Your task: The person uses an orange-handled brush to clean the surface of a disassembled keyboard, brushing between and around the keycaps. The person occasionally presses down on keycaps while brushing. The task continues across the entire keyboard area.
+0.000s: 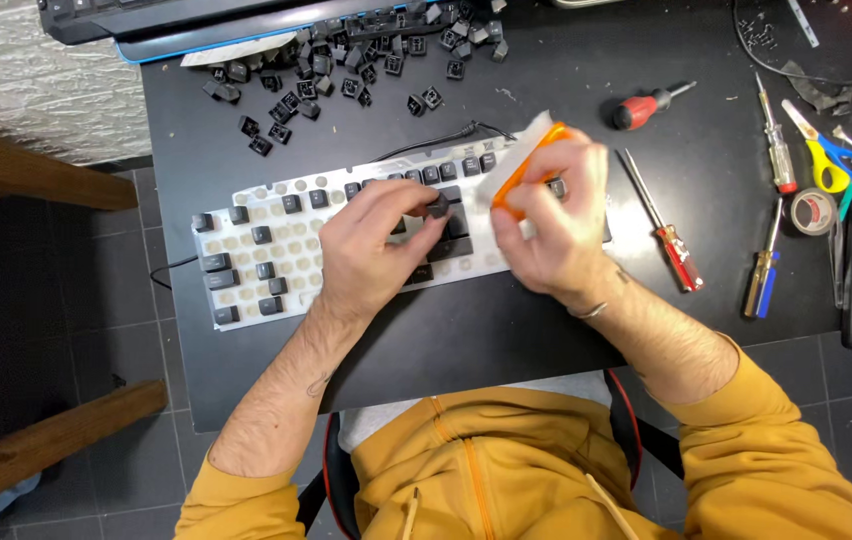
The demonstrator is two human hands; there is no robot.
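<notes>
Black keycap [437, 206] is pinched in the left hand [378, 245] fingertips above the white keyboard [246, 262] at mid-desk. Right hand [546, 222], wrist bent inward, grips an orange tool [524, 170], seemingly wrapped in a wipe.

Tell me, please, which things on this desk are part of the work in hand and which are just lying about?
In use:
left hand pinching a black keycap
right hand holding an orange tool
white keyboard
loose keycaps

Lying about:
screwdrivers
scissors
tape roll
second keyboard
</notes>
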